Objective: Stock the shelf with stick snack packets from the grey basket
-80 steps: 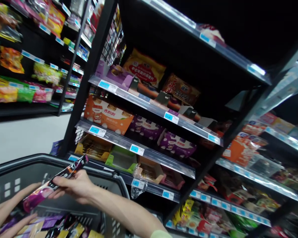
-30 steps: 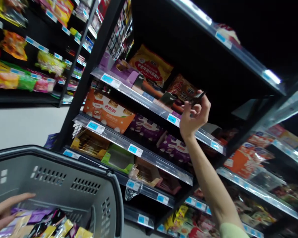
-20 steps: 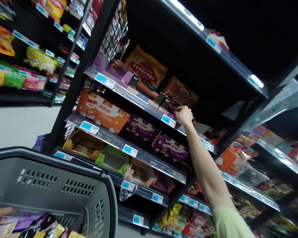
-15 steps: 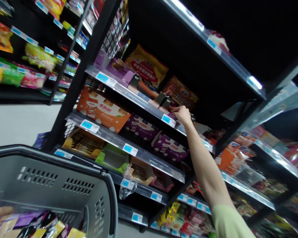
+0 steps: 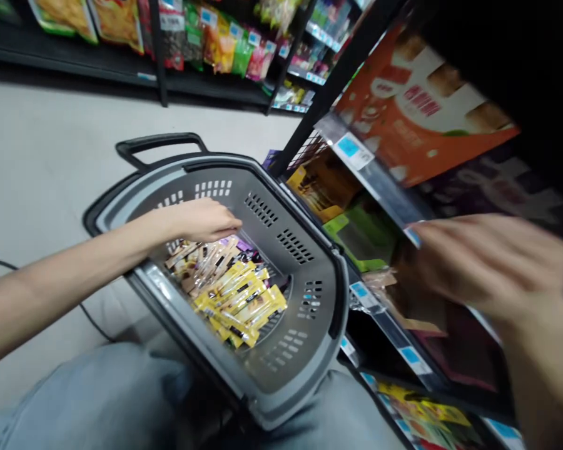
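Observation:
A grey plastic basket [image 5: 309,350] rests on my lap and holds several yellow, tan and purple snack packets [image 5: 237,294]. My left hand [image 5: 206,219] reaches into the basket from the left, just above the packets at its far side. Its fingers are stretched out with nothing in them. My right hand [image 5: 478,262] is close to the camera at the right, blurred by motion. Its fingers point left towards a shelf edge with a blue price tag [image 5: 415,237], and they look spread and empty.
A black shelf rack [image 5: 309,106] stands to the right, with an orange box [image 5: 426,119] and yellow and green trays [image 5: 356,231] below it. The basket's black handle [image 5: 159,144] sticks out over the pale floor [image 5: 42,156]. More snack shelves [image 5: 216,50] line the far side.
The view has swung down from the upper shelves to the basket. My right hand has come off the upper shelf and down to the right. My left hand has reached further into the basket.

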`<state>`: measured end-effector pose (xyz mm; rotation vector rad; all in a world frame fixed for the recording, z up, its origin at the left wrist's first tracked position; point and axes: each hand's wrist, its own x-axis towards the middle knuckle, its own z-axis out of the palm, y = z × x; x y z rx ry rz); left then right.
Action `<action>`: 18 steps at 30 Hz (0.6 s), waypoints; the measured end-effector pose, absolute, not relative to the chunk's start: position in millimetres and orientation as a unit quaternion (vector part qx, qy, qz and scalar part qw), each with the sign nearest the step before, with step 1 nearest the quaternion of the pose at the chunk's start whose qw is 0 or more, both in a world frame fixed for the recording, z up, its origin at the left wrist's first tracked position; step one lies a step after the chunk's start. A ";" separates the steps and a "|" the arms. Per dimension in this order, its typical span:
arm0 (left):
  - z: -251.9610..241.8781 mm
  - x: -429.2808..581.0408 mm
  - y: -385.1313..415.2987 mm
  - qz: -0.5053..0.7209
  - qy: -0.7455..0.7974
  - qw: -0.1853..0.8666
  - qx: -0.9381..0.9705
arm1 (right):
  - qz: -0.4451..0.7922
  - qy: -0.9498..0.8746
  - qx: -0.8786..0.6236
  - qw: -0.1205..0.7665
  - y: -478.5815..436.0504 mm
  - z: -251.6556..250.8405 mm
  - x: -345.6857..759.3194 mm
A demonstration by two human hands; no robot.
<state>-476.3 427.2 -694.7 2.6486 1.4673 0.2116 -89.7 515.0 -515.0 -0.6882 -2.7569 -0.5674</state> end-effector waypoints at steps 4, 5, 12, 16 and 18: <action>-691.0 -472.6 427.0 0.022 0.494 0.028 0.869 | -0.038 -0.974 -0.125 -0.184 507.5 -586.9 -155.9; -690.8 -472.8 425.8 0.015 0.496 0.024 0.868 | -0.008 -0.960 -0.141 -0.242 513.3 -606.2 -171.3; -688.7 -474.7 422.8 0.013 0.509 0.045 0.859 | 0.014 -0.906 -0.196 -0.374 557.1 -724.5 -245.7; -683.8 -472.0 422.8 -0.026 0.507 0.051 0.860 | 0.034 -0.930 -0.177 -0.321 557.6 -765.3 -264.2; -681.8 -471.1 422.4 -0.040 0.502 0.060 0.862 | 0.033 -0.930 -0.176 -0.321 557.0 -778.5 -266.0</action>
